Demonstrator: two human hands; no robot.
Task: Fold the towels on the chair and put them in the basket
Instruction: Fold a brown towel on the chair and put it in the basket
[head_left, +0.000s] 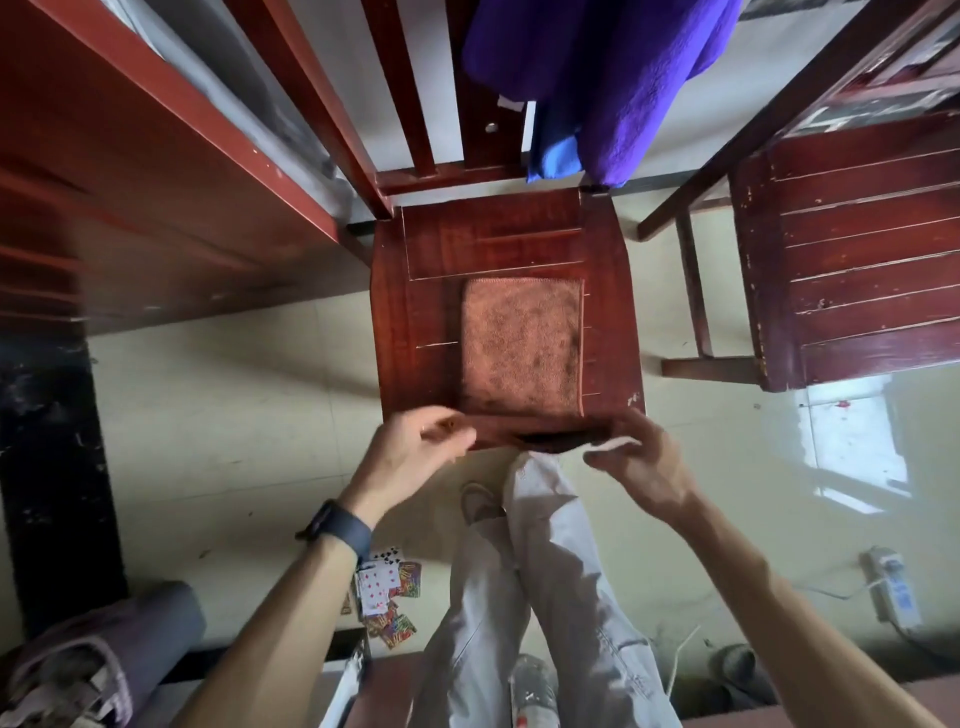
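**One towel in your hands, two more waiting, no basket in sight**

The brown towel lies flat on the seat of the chair, toward the front and a bit to the right. Its near edge hangs over the front of the seat. Your left hand pinches that edge at the left corner, with its fingers curled on the cloth. Your right hand pinches the right corner, where a small white tag shows. Both hands are blurry, so the grip is my best guess.

I think you are in the middle of folding this towel. It looks narrow, so maybe one fold is done, but I cannot tell for sure. It is not in a basket yet.

A purple towel and a blue towel hang over the back of the chair, not folded. Those two are left to do.

I cannot see the basket anywhere. The top of the chair back is cut off, so more cloth may be up there. Near the chair, low on the left, a soft purple-grey lump is too dim to name.
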